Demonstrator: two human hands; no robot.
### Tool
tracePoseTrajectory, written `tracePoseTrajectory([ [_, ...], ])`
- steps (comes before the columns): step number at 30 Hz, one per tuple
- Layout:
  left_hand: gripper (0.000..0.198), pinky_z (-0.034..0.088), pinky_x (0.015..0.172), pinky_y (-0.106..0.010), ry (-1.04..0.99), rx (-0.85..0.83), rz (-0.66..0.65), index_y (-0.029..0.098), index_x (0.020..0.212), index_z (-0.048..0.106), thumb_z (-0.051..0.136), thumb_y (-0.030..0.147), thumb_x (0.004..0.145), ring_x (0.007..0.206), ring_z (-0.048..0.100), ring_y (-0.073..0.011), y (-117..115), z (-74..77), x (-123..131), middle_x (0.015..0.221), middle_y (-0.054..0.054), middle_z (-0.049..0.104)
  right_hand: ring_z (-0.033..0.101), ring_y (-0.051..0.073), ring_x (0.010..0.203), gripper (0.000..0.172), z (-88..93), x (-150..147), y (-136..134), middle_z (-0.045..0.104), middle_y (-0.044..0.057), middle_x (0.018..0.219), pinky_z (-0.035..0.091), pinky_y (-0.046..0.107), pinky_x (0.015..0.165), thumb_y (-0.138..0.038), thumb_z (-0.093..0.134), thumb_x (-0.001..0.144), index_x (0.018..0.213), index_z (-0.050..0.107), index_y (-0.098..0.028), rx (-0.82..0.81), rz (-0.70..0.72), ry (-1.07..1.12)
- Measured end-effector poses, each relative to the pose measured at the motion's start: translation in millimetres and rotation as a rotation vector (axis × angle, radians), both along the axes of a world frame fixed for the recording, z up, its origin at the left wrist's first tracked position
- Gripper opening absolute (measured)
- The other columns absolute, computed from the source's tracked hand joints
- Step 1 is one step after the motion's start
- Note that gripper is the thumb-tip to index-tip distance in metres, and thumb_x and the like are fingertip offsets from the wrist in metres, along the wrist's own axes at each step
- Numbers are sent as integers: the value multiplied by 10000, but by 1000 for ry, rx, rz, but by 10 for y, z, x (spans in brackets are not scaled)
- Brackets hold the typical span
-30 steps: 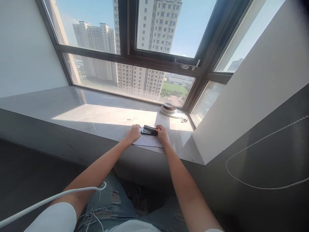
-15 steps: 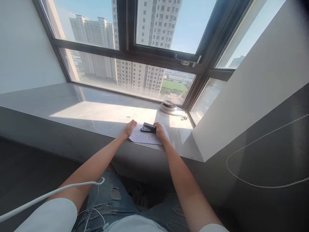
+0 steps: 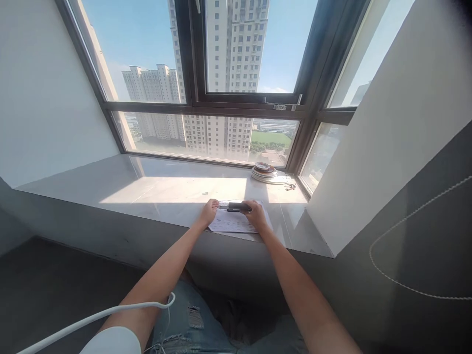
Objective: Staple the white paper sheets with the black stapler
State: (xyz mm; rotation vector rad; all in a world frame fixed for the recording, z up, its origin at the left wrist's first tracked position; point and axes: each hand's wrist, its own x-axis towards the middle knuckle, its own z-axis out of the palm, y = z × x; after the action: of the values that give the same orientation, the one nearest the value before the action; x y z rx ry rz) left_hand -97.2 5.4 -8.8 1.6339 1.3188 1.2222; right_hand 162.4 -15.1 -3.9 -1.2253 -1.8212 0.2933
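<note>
My right hand (image 3: 256, 216) is wrapped round the rear of a black stapler (image 3: 238, 207), which points left above a sheet of paper. The written paper (image 3: 232, 223) lies near the front edge of the windowsill. At the stapler's left end, my left hand (image 3: 209, 215) has its fingers closed; a thin pale strip shows between them and the stapler, too small to name. Farther back on the sill lies a small grey bar (image 3: 205, 193), which looks like a strip of staples.
A stack of round dishes (image 3: 264, 173) stands in the sill's right corner by the window, with keys (image 3: 290, 187) beside it. A white cable (image 3: 99, 314) crosses my left arm. A wall (image 3: 354, 172) closes off the right side.
The stapler's top and base, parted at the front before, now look closer together. My left fingers have come nearer its front end. The view has tilted up and shifted left.
</note>
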Motion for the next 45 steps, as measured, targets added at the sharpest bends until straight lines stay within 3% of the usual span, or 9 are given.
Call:
tracePoseTrajectory([
  [7, 562, 598, 962, -429, -37, 55, -98, 172, 1356, 466, 732, 252, 868, 1124, 735, -258, -68, 14, -41, 1409, -232, 614, 637, 264, 1068, 269, 21, -109, -97, 789, 80, 1175, 507, 429, 944, -147, 588, 1006, 1209, 736, -242, 469, 34, -183],
  [13, 640, 606, 769, -357, -105, -91, -76, 170, 1272, 505, 852, 365, 771, 966, 767, -258, 45, -23, -119, 1419, -243, 636, 618, 230, 1074, 325, 13, -242, -93, 776, 56, 1234, 496, 407, 958, -120, 483, 1071, 1234, 731, -252, 651, 184, -478],
  [20, 460, 621, 922, -469, -75, -73, -76, 158, 1206, 580, 779, 382, 857, 1080, 751, -308, 95, -57, -166, 1290, -205, 720, 600, 239, 1047, 312, 27, -257, -97, 771, 73, 1217, 489, 405, 951, -151, 469, 1072, 1207, 732, -252, 518, 204, -416],
  [26, 358, 611, 1006, -507, -224, -83, -149, 158, 1206, 553, 683, 406, 982, 1019, 784, -258, 58, -52, -141, 1282, -225, 720, 631, 250, 915, 157, 49, -175, -64, 771, 76, 981, 490, 362, 805, -259, 744, 895, 1045, 751, -211, 219, -118, -24],
  [30, 464, 654, 771, -400, -166, -108, -119, 149, 1255, 549, 596, 543, 1016, 899, 795, -245, 24, -15, -145, 1168, -210, 763, 670, 226, 803, 173, 19, -87, 5, 781, 45, 898, 470, 332, 720, -358, 765, 875, 995, 786, -235, 5, -167, 51],
  [33, 552, 559, 533, -289, -67, -94, -168, 149, 1097, 647, 595, 681, 960, 665, 744, -202, -25, 24, -115, 934, -148, 777, 681, 222, 780, 156, 23, -58, 4, 781, 25, 857, 483, 325, 707, -361, 785, 855, 966, 796, -253, -96, -114, 21],
  [39, 581, 371, 444, -251, 68, -50, -420, 171, 959, 758, 672, 739, 868, 433, 459, -120, -174, 137, -42, 546, 15, 548, 625, 278, 1182, 232, 77, -150, -141, 760, 99, 1250, 479, 437, 988, -335, 592, 1053, 1205, 747, -253, 291, -48, -223],
  [42, 571, 406, 519, -277, 120, 15, -495, 169, 919, 796, 678, 726, 869, 507, 499, -149, -212, 180, -38, 560, -12, 559, 623, 252, 1163, 256, 81, -223, -193, 756, 88, 1263, 461, 419, 989, -333, 538, 1091, 1259, 719, -271, 410, 226, -461],
  [45, 561, 410, 559, -294, 166, 43, -528, 175, 939, 823, 640, 704, 909, 523, 498, -161, -220, 201, -35, 568, -26, 571, 635, 232, 1099, 288, 69, -265, -196, 781, 72, 1160, 461, 390, 944, -290, 460, 1120, 1178, 742, -271, 447, 300, -542],
])
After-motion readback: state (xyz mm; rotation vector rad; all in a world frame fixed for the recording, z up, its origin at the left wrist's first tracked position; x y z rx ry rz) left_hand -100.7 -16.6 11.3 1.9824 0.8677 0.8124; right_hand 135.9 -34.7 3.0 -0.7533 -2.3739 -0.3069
